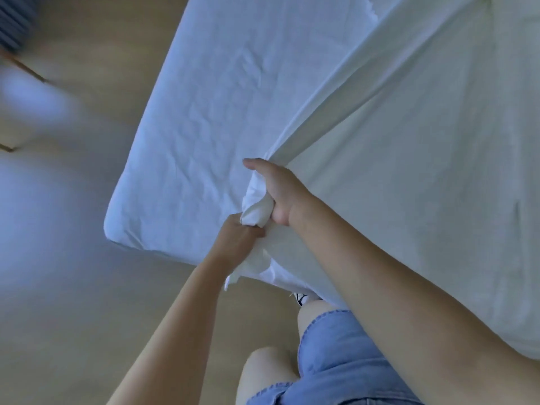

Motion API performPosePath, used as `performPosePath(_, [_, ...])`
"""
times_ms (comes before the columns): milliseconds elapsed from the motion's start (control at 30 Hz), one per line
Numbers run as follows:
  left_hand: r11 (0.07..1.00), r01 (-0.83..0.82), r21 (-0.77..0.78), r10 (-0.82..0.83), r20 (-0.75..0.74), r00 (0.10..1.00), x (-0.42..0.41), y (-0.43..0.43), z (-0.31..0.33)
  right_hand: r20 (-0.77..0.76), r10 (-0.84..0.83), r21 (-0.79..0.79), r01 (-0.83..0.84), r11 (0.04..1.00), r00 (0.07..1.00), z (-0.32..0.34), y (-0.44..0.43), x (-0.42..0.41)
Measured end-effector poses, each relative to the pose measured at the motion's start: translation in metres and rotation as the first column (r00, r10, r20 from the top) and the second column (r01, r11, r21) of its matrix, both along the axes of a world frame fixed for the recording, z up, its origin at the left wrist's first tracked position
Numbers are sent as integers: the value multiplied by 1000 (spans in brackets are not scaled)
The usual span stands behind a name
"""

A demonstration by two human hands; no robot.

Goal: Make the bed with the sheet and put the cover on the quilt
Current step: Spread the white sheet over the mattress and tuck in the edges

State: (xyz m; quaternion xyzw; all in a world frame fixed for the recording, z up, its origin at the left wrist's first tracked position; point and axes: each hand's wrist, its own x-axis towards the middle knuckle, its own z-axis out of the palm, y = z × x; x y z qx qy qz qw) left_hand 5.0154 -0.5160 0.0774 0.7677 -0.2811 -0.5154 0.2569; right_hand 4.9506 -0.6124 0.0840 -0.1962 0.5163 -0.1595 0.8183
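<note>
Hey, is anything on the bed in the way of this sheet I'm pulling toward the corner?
Nothing visible is. Both the left hand and right hand grip the sheet by its bunched edge, and the mattress between them and its near corner shows only wrinkles.

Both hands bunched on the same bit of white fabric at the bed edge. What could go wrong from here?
1. The left hand and right hand grip the white fabric almost at one spot, so the pull forms one taut ridge; it may land skewed.
2. A loose tail hangs below the left hand near the shoe; it could get stepped on.
3. The sheet on the mattress is already wrinkled; dragging over it may rumple it more.
</note>
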Motion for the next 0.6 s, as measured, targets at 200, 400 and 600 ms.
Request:
performPosePath(200, [974,140,181,-193,318,928,172,41,2,-142,95,-66,-105,992,985,-18,21,158])
performPosePath(400, [940,210,268,-298,347,889,338,86,-7,-185,61,-71,-76,995,981,-42,74,315])
performPosePath(600, [932,212,293,-295,279,914,508,133,-10,-215,26,-91,-46,995,976,-38,125,476])
